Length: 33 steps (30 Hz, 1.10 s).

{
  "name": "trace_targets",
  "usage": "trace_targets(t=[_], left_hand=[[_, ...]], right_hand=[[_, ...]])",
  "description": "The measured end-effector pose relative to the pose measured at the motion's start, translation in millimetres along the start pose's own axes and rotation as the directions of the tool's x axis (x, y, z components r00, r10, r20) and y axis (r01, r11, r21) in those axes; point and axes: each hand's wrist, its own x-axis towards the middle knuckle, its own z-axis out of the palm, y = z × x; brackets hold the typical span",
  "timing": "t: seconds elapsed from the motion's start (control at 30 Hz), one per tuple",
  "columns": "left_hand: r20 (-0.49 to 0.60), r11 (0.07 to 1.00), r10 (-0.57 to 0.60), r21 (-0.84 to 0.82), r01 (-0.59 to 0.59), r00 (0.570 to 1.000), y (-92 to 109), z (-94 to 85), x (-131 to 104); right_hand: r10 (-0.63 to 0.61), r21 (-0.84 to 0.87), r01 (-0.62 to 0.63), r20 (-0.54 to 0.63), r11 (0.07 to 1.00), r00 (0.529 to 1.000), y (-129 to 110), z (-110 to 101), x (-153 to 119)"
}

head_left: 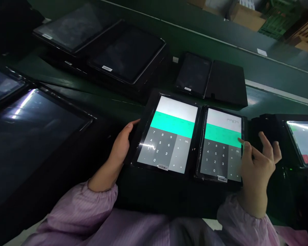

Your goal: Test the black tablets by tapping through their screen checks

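Two tablets lie side by side in front of me, each lit with a calculator keypad under a green band. My left hand (pixel 122 143) grips the left edge of the left tablet (pixel 159 143), or the black base under it; most of its fingers are hidden there. Over the right edge of the right tablet (pixel 215 159) is my right hand (pixel 259 160), its index finger stretched onto the green band and its other fingers spread, holding nothing. Digits show at the top of the right screen, while the left display area is blank. White barcode labels sit at both lower edges.
Dark tablets (pixel 128 54) rest on black stacks at the back left. Beyond the lit pair are a smaller dark tablet (pixel 193 73) and a black box (pixel 227 82). Large dark screens (pixel 38 136) lie at left. Another lit screen (pixel 305 140) stands at right.
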Motion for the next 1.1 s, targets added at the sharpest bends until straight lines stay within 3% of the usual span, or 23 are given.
trace_targets(t=[0.13, 0.23, 0.33, 0.5, 0.6, 0.83, 1.1], left_hand=[[-0.027, 0.996, -0.073, -0.059, 0.071, 0.997, 2, 3.0, -3], [-0.006, 0.991, -0.072, -0.111, 0.07, 0.997, -2, 4.9, -7], [0.019, 0.992, -0.03, -0.123, 0.032, 0.999, -10, 4.8, -14], [0.083, 0.989, -0.05, -0.135, 0.061, 0.995, -11, 0.2, -24], [0.125, 0.985, -0.056, -0.157, 0.075, 0.991, -5, -3.9, -27], [0.219, 0.981, -0.081, -0.154, 0.116, 0.972, -2, -13.2, -35], [0.195, 0.987, -0.088, -0.118, 0.113, 0.977, -8, -12.1, -37]], right_hand=[[-0.057, 0.018, 0.056, 0.076, 0.998, 0.995, -5, -3, 2], [-0.063, 0.029, 0.062, 0.042, 0.998, 0.997, -20, -6, 1], [-0.112, 0.063, 0.113, -0.014, 0.992, 0.994, -49, -4, -7], [-0.315, 0.205, 0.275, 0.199, 0.939, 0.928, -111, 15, -29], [-0.344, 0.202, 0.302, 0.224, 0.932, 0.912, -133, 28, -35], [-0.348, 0.138, 0.322, 0.244, 0.936, 0.905, -139, 40, -34], [-0.254, 0.09, 0.241, 0.186, 0.966, 0.949, -134, 36, -38]])
